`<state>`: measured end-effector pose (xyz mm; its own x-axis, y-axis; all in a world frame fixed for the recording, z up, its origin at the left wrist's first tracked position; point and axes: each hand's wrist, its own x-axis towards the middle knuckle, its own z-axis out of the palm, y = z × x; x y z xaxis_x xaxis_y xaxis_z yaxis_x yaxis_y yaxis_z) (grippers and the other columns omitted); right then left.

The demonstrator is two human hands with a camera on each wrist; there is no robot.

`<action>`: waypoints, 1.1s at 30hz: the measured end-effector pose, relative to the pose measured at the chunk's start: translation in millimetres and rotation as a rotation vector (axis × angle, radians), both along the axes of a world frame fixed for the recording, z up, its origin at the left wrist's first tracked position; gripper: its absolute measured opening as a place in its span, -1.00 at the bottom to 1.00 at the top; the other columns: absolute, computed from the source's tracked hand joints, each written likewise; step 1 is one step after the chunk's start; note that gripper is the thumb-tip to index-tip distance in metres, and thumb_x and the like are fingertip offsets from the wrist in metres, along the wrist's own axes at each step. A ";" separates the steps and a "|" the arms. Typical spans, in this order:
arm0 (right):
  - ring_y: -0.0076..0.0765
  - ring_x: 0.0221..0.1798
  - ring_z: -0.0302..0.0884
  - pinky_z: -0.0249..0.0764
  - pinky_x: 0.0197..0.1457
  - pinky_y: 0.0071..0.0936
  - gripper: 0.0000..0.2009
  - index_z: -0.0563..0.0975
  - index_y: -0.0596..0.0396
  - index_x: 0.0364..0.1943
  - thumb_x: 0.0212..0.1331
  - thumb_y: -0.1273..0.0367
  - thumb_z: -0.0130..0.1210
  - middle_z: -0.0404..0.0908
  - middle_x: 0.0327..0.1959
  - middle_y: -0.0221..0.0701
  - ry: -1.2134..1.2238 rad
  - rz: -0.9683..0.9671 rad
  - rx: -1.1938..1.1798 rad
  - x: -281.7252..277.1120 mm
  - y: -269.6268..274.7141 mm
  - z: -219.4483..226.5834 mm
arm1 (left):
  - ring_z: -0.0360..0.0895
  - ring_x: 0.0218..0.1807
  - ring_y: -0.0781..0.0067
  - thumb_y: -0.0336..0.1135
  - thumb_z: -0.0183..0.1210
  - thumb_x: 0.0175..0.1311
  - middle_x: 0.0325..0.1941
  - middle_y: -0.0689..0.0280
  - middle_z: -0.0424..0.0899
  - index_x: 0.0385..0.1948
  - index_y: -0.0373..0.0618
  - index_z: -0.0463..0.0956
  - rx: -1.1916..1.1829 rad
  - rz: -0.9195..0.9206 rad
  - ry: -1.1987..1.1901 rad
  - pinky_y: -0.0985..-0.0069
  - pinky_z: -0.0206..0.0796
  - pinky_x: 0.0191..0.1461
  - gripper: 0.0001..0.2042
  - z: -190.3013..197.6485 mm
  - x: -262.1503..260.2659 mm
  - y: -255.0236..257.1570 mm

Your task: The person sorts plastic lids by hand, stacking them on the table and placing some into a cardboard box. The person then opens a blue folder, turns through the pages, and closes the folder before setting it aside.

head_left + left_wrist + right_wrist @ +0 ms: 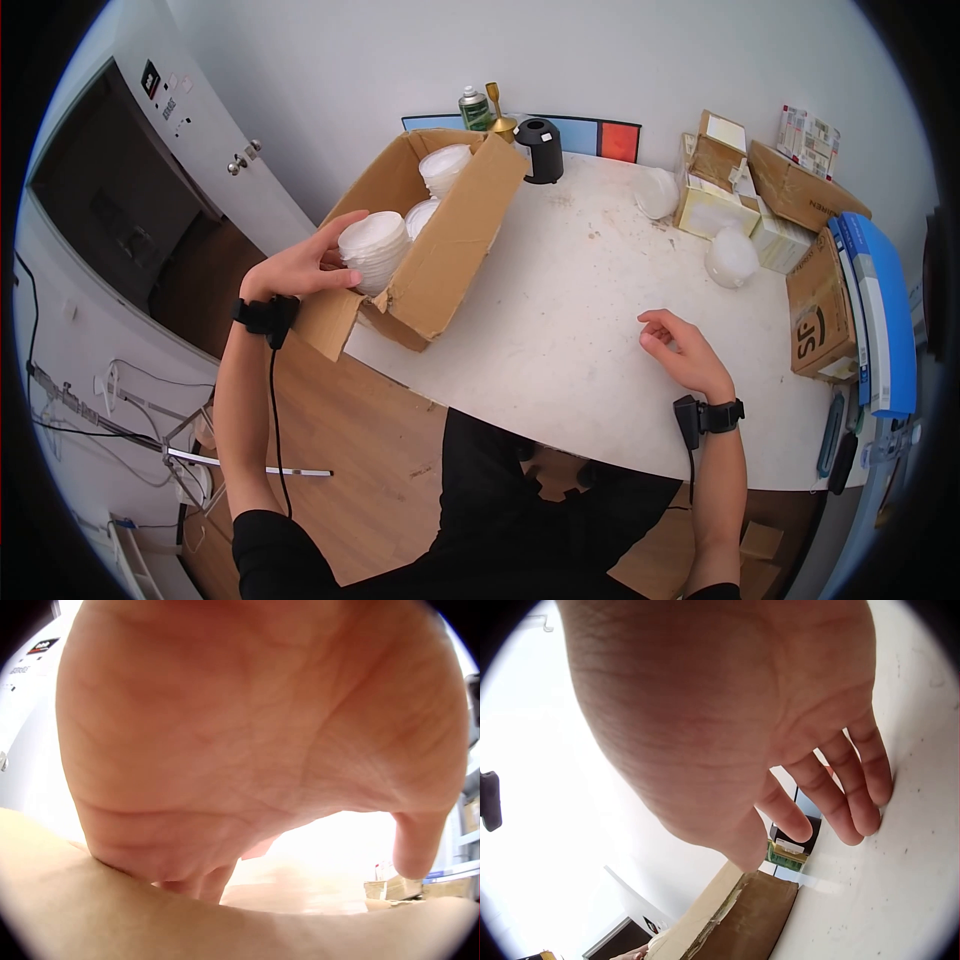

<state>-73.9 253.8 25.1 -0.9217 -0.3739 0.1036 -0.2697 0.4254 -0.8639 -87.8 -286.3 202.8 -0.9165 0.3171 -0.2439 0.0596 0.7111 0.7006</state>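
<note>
In the head view a cardboard box (462, 255) stands open at the table's left, with round, whitish translucent plastic bowls inside. My left hand (305, 262) grips the nearest stack of plastic bowls (373, 250), thumb on its near side and fingers round the far left side. Farther in are another stack (444, 168) and a round white piece (421, 216). The left wrist view is mostly filled by the palm (247, 727), which hides the grip. Over on the right, my right hand (690, 355) rests at the tabletop, its fingers (832, 791) loosely bent and holding nothing.
The white table (570, 350) carries a black cylindrical holder (541, 150), a spray can (474, 108) and a gold stand (497, 112) at the back. Two translucent round pieces (733, 257) lie near small boxes (717, 205). A carton (822, 310) and blue binders (878, 315) line the right edge.
</note>
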 end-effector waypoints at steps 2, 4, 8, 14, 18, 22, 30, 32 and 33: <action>-0.35 -0.14 0.57 0.52 0.06 -0.39 -0.68 0.56 0.19 0.11 0.42 0.28 0.20 0.67 -0.21 -0.33 0.005 0.000 0.011 0.0 0.5 0.4 | 0.38 0.45 0.24 -0.09 0.40 0.33 0.53 0.08 0.31 0.64 -0.04 -0.07 0.004 -0.006 -0.017 0.27 0.25 0.51 -0.05 1.6 -2.2 3.8; -0.35 -0.13 0.57 0.52 0.06 -0.39 -0.68 0.57 0.19 0.11 0.42 0.28 0.21 0.67 -0.20 -0.32 -0.018 -0.002 0.002 1.0 0.0 1.8 | 0.37 0.46 0.24 -0.11 0.41 0.32 0.51 0.08 0.34 0.55 -0.08 0.09 -0.026 -0.010 -0.006 0.25 0.24 0.52 -0.16 5.3 -2.6 9.1; -0.35 -0.13 0.57 0.52 0.07 -0.39 -0.68 0.57 0.19 0.11 0.41 0.28 0.21 0.67 -0.20 -0.33 -0.005 0.006 0.012 0.1 -0.5 0.4 | 0.54 0.30 0.16 0.02 0.40 0.31 0.35 0.04 0.49 0.39 -0.16 0.24 -0.160 -0.028 0.152 0.26 0.36 0.37 -0.26 4.3 -15.4 7.2; -0.36 -0.13 0.57 0.51 0.07 -0.39 -0.68 0.56 0.19 0.12 0.42 0.29 0.20 0.67 -0.18 -0.32 -0.007 0.005 0.030 -0.2 -0.3 1.3 | 0.55 0.29 0.05 0.13 0.46 0.12 0.34 -0.01 0.50 0.35 -0.15 0.26 -0.468 0.030 0.155 0.20 0.40 0.35 -0.15 21.3 -15.2 50.8; -0.35 -0.12 0.57 0.51 0.07 -0.39 -0.68 0.56 0.18 0.12 0.42 0.29 0.20 0.67 -0.19 -0.32 -0.022 -0.007 0.026 0.8 0.0 2.0 | 0.54 0.29 0.00 -0.06 0.43 -0.05 0.32 -0.04 0.50 0.42 -0.05 0.24 -0.574 -0.018 0.117 0.22 0.41 0.36 -0.11 23.6 -12.9 69.9; -0.36 -0.13 0.57 0.51 0.07 -0.39 -0.69 0.56 0.17 0.12 0.42 0.29 0.20 0.66 -0.19 -0.33 -0.020 0.003 0.011 -0.2 1.1 0.6 | 0.54 0.27 -0.03 -0.15 0.39 -0.11 0.27 0.00 0.51 0.46 -0.04 0.21 -0.602 -0.093 0.150 0.21 0.41 0.37 -0.07 17.9 -17.5 64.1; -0.34 -0.12 0.58 0.52 0.08 -0.38 -0.68 0.56 0.19 0.12 0.42 0.29 0.20 0.67 -0.18 -0.32 -0.012 0.001 0.011 -0.4 1.1 -0.5 | 0.38 0.47 0.06 -0.13 0.46 -0.03 0.45 0.02 0.40 0.54 -0.01 0.12 -0.435 -0.144 0.217 0.19 0.30 0.50 0.00 22.0 -16.9 43.9; -0.34 -0.12 0.58 0.52 0.08 -0.38 -0.68 0.56 0.19 0.11 0.42 0.29 0.20 0.67 -0.18 -0.31 -0.010 0.000 0.011 -0.3 1.1 -0.5 | 0.35 0.51 0.08 -0.11 0.49 0.01 0.51 0.04 0.36 0.57 0.02 0.10 -0.359 -0.150 0.255 0.16 0.27 0.53 0.01 30.0 -18.1 45.8; -0.34 -0.11 0.58 0.52 0.09 -0.38 -0.68 0.56 0.19 0.11 0.42 0.29 0.21 0.67 -0.18 -0.31 -0.015 0.002 0.013 -0.3 1.1 -0.4 | 0.34 0.52 0.09 -0.10 0.48 0.06 0.54 0.06 0.34 0.57 0.04 0.10 -0.316 -0.120 0.232 0.12 0.26 0.53 -0.01 35.7 -18.0 46.7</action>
